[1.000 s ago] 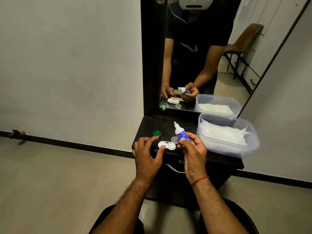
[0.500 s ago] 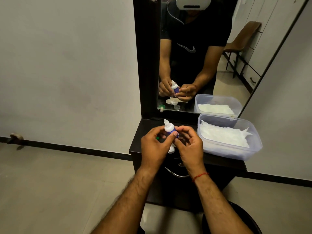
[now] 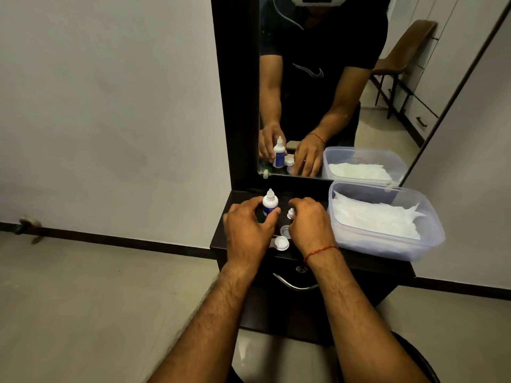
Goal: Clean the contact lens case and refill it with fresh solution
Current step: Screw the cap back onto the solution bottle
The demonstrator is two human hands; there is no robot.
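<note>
Left hand (image 3: pixel 249 230) fingers grip one solution bottle (image 3: pixel 270 206); one white cap (image 3: pixel 291 214) by right hand (image 3: pixel 311 225), grasp unclear; one lens case (image 3: pixel 280 243).

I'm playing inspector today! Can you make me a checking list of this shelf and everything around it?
Surface: dark shelf under a mirror.
Job's things: bottle upright; white case near the front edge, partly behind the left hand; clear lid behind it; small white cap.
Clutter: tub of white tissues.
Hands: left hand grips the bottle; right hand at the cap, grip unclear.
Cables: thin cable by the headset, in the mirror.
Surroundings: grey wall, floor, chair in the mirror.
</note>
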